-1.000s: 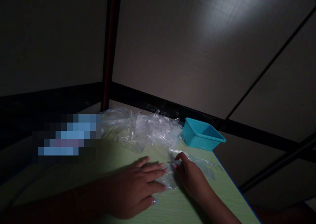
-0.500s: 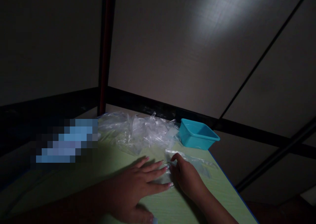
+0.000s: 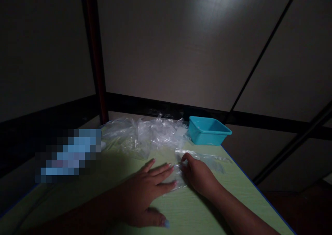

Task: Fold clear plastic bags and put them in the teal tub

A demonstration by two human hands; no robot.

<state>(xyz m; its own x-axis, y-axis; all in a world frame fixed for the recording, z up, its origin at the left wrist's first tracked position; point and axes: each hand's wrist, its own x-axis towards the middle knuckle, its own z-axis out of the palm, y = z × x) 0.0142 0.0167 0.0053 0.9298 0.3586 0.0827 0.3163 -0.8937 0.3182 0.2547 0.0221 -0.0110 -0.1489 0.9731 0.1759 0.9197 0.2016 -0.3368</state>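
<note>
My left hand (image 3: 149,191) lies palm down with its fingers spread, the fingertips at the left part of a small clear plastic bag (image 3: 179,179). At the right side of that bag, my right hand (image 3: 199,174) has its fingers curled in, with the thumb and index finger closed on the film. Its other fingers are largely hidden from me. Behind the right hand, another flat clear bag (image 3: 212,159) lies across the surface. Further back is a crumpled heap of clear plastic bags (image 3: 160,133).
A turquoise plastic basket (image 3: 209,138) stands near the back right edge of the light green table (image 3: 192,210). At the left is a blurred bluish patch, and a thin cable (image 3: 31,207) runs on the table below it. Panelled walls (image 3: 160,55) rise behind.
The view has tilted and shifted a little. My left hand's fingertips have drawn slightly left, away from the right hand, showing more of the small bag. My right hand keeps its curled grip.
</note>
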